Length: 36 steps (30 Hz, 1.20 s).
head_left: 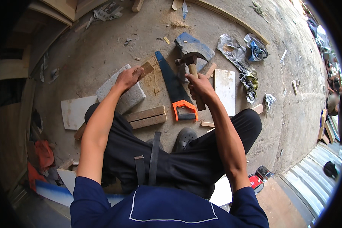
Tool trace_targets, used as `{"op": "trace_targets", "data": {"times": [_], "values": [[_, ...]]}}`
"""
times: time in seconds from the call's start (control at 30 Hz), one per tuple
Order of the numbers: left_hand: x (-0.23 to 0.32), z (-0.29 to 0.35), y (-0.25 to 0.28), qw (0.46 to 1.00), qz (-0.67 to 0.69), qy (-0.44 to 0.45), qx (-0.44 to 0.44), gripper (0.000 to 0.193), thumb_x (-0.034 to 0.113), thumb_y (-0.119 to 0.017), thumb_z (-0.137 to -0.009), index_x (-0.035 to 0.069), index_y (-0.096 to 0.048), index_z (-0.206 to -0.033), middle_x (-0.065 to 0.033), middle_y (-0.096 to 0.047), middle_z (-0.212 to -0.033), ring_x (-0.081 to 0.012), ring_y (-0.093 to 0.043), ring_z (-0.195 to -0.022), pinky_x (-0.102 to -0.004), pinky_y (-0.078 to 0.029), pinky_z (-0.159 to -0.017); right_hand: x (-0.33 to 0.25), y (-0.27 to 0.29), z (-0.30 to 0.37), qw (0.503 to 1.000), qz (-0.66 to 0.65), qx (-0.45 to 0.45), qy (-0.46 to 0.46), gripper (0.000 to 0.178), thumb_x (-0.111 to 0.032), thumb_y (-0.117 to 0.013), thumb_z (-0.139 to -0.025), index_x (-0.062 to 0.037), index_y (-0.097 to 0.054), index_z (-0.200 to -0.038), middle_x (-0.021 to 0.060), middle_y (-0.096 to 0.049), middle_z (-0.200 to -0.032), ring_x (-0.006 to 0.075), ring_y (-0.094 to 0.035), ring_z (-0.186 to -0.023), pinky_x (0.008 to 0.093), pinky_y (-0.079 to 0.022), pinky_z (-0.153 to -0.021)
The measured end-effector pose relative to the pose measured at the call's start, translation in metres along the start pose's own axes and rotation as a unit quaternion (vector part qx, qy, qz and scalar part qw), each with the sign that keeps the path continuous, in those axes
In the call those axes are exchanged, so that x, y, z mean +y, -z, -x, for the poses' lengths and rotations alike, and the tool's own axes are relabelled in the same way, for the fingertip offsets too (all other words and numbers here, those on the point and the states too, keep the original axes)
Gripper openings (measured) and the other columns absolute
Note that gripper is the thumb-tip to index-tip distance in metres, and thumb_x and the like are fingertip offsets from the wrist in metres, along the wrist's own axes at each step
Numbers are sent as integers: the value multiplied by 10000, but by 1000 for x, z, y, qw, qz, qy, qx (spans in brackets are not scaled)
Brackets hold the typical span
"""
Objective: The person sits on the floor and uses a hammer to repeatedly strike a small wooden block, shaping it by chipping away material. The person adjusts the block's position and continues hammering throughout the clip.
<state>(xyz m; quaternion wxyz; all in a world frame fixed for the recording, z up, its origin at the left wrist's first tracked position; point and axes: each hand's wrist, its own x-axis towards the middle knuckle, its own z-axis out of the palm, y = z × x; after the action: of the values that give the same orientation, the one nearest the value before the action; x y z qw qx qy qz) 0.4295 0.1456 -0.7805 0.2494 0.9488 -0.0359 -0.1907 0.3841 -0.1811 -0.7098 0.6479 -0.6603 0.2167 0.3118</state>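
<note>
My right hand (200,89) is closed round the wooden handle of a claw hammer (192,68), whose dark head points away from me above a blue-grey stone block (194,46). My left hand (128,79) grips a short wood block (146,70) over a pale concrete block (121,89). Between the two hands a handsaw (174,83) lies on the floor, its dark blade pointing away and its orange handle towards me. Sawdust (154,85) is scattered beside the blade.
Two wood blocks (147,117) lie before my left knee. White boards (225,91) rest at both sides. Crumpled plastic (233,51) lies at the far right, and a long wood strip (231,19) stretches across the back. Wooden furniture (11,72) stands at the left.
</note>
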Motion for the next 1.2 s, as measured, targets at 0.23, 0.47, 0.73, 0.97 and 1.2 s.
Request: {"op": "trace_targets", "data": {"times": [0.23,0.47,0.73,0.97,1.2], "values": [[2,-2,-14,996,-20,30,78,706,699,-373,-905,138,-623,-1254,-155,-645,-1149,-363,-585,-1103,-446,-453,-925,19,-17,-7,998,60,-12,-3,314,-322,-584,-920,-22,-494,-929,31,-500,-641,138,-510,-491,304,-428,-432],[6,-6,-21,998,-30,48,8,690,674,-385,-914,78,-714,-1030,-155,-636,-998,-366,-597,-1015,-456,-459,-863,36,-18,-18,988,153,14,10,390,-364,-583,-892,24,-563,-930,86,-579,-667,203,-594,-563,378,-484,-524],[2,1,-58,973,-132,-47,181,560,616,-480,-908,116,-732,-911,-99,-645,-996,-291,-593,-957,-444,-418,-812,37,-23,-16,991,135,12,11,353,-330,-576,-903,20,-531,-880,82,-553,-637,205,-571,-501,386,-480,-459],[-2,2,-68,968,-46,-17,248,529,614,-521,-889,132,-653,-1065,-71,-641,-979,-253,-586,-991,-420,-432,-818,40,-25,-17,992,124,9,18,320,-294,-580,-912,8,-503,-841,65,-513,-603,186,-543,-451,368,-467,-398],[-13,5,-58,973,-85,-93,191,543,604,-455,-926,134,-663,-1103,-113,-653,-1010,-294,-581,-1015,-419,-448,-863,45,-26,-16,993,114,18,4,311,-294,-582,-917,-1,-501,-852,60,-516,-613,178,-539,-444,357,-466,-398]]}}
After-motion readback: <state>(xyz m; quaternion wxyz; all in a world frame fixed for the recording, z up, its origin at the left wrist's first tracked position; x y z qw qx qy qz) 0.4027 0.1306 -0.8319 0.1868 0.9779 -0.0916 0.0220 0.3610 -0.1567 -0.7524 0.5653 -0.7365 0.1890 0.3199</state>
